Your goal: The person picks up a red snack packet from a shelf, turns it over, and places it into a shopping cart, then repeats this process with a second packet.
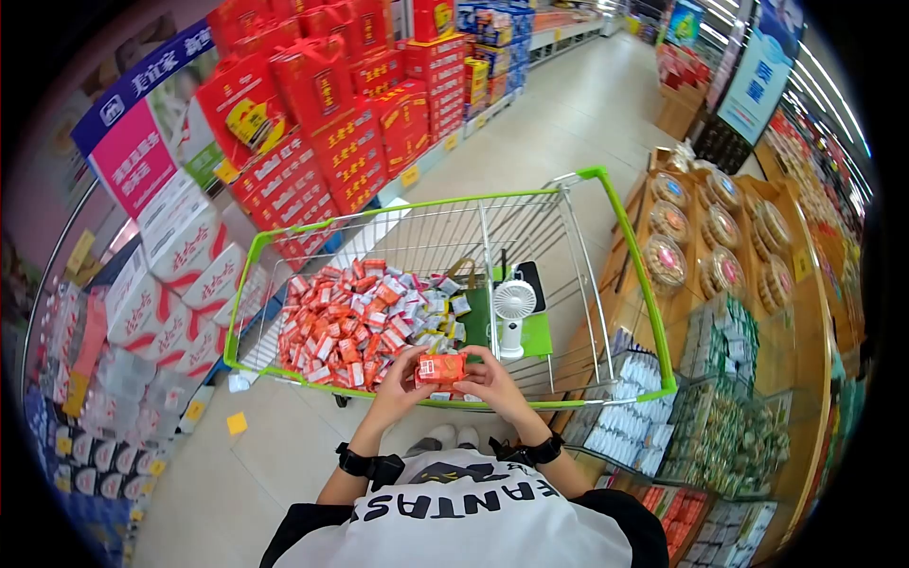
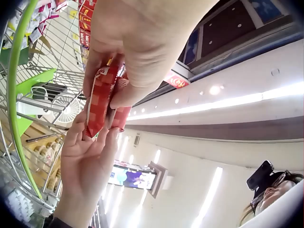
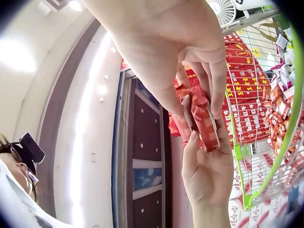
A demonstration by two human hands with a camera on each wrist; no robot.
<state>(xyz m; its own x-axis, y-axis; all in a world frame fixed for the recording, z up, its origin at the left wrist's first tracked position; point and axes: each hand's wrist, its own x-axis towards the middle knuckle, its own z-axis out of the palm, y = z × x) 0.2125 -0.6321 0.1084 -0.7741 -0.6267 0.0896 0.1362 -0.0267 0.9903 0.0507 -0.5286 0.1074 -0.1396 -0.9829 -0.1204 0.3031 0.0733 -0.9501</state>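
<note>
Two small red snack packets (image 1: 441, 368) are held together over the near rim of a green-edged shopping cart (image 1: 454, 404). My left hand (image 1: 394, 390) pinches their left ends and my right hand (image 1: 496, 388) their right ends. Seen from the left wrist, the packets (image 2: 102, 97) lie side by side with crimped ends, thumbs on one side and fingers on the other. In the right wrist view, the packets (image 3: 203, 118) show a checked red wrapper. Inside the cart, a heap of similar small packets (image 1: 346, 327) lies to the left, mostly orange-red, with white and yellow ones at its right.
A white handheld fan (image 1: 514, 303) stands on the cart's green seat flap (image 1: 537, 337), beside a dark phone (image 1: 536, 275). Red gift boxes (image 1: 284, 180) are stacked beyond the cart. Wooden shelves (image 1: 606, 308) with round tubs (image 1: 665, 262) and bagged goods flank its right side.
</note>
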